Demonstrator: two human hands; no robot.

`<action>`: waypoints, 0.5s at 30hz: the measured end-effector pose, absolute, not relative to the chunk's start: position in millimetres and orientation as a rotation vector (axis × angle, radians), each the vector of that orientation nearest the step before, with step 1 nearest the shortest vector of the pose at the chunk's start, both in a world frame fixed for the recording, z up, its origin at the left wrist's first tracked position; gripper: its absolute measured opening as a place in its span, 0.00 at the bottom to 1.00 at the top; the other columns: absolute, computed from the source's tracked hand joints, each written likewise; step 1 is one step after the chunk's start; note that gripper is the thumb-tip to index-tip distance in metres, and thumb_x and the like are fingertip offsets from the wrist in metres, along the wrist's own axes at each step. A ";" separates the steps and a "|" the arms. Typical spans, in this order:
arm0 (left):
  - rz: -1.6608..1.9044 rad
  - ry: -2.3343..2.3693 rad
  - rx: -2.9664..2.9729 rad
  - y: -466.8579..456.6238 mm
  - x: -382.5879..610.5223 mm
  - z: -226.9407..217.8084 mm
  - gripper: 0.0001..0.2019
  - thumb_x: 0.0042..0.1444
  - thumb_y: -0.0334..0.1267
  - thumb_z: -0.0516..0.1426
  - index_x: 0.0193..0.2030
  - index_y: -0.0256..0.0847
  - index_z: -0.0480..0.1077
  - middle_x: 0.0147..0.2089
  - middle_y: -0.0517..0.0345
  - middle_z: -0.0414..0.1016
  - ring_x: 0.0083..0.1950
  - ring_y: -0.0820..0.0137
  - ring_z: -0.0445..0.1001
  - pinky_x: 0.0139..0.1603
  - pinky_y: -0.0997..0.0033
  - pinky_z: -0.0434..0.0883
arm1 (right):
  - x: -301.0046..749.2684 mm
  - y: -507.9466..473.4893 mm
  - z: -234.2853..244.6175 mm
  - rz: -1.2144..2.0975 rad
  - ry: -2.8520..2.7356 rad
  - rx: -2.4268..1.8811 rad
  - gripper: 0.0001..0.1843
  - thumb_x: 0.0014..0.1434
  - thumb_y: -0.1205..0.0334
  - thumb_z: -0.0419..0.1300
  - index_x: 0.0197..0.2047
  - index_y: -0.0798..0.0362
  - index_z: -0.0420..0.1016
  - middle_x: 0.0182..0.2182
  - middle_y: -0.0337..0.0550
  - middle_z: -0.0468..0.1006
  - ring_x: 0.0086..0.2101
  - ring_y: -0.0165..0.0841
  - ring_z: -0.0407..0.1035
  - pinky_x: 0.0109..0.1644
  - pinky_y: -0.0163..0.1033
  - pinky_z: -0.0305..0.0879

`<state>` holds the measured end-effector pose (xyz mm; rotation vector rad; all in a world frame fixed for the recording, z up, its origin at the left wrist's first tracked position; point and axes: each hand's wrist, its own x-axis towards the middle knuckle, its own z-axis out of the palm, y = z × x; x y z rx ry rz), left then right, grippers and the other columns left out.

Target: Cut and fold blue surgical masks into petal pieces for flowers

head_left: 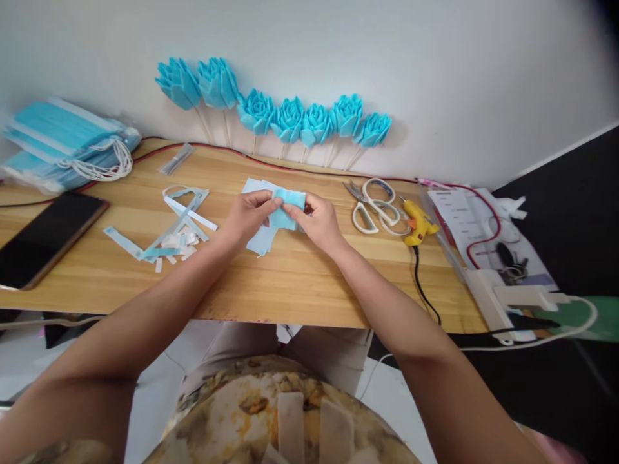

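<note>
Both of my hands meet over the middle of the wooden table (290, 283). My left hand (249, 216) and my right hand (316, 222) each pinch one side of a folded piece of blue mask fabric (289, 207), held just above the table. Under them lie flat pale blue fabric sheets (258, 240). Seven blue fabric roses on sticks (290, 119) lean against the white wall behind.
A pile of cut mask strips and ear loops (176, 225) lies left of my hands. A stack of blue masks (62, 145) and a dark phone (43, 238) are at far left. White scissors (374, 206) and a yellow glue gun (418, 222) sit at right, with cables and a power strip (503, 293).
</note>
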<state>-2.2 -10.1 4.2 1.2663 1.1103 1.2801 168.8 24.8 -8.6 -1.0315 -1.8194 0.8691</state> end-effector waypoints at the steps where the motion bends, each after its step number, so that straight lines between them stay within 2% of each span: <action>1: 1.286 1.118 1.282 -9.5 -3.3 4.4 0.15 0.52 0.45 0.67 0.22 0.39 0.72 0.18 0.65 0.63 0.20 0.78 0.58 0.23 0.75 0.57 | 169.6 25.9 -8.2 0.873 -1.822 -1.035 0.18 0.58 0.48 0.65 0.27 0.52 0.68 0.22 0.34 0.66 0.26 0.27 0.58 0.31 0.35 0.55; 5: 1.326 1.120 1.255 -4.9 -7.0 2.2 0.13 0.52 0.45 0.67 0.25 0.38 0.75 0.19 0.64 0.65 0.18 0.80 0.58 0.19 0.77 0.55 | 173.9 32.1 -6.5 0.882 -1.792 -1.032 0.21 0.57 0.43 0.65 0.27 0.51 0.68 0.23 0.34 0.67 0.26 0.27 0.58 0.31 0.36 0.57; 8: 1.356 1.070 1.137 -2.1 -7.1 0.2 0.14 0.51 0.45 0.68 0.26 0.37 0.75 0.24 0.61 0.71 0.21 0.79 0.64 0.18 0.78 0.61 | 175.5 34.7 -6.6 0.878 -1.786 -1.026 0.23 0.56 0.39 0.65 0.29 0.51 0.71 0.25 0.36 0.70 0.27 0.28 0.60 0.33 0.36 0.59; 12: 1.351 0.975 1.006 -2.0 -4.2 -0.8 0.13 0.56 0.44 0.68 0.30 0.36 0.75 0.30 0.57 0.77 0.30 0.73 0.75 0.30 0.76 0.76 | 174.3 34.2 -9.1 0.835 -1.816 -0.967 0.19 0.59 0.45 0.65 0.28 0.51 0.70 0.25 0.35 0.70 0.27 0.28 0.62 0.35 0.36 0.60; 15: 1.371 0.929 0.980 -2.4 -3.0 -3.1 0.13 0.57 0.44 0.68 0.36 0.35 0.76 0.34 0.55 0.79 0.34 0.71 0.79 0.35 0.73 0.79 | 172.7 32.5 -9.3 0.844 -1.818 -0.942 0.16 0.60 0.50 0.63 0.28 0.51 0.70 0.25 0.35 0.70 0.26 0.27 0.61 0.34 0.36 0.59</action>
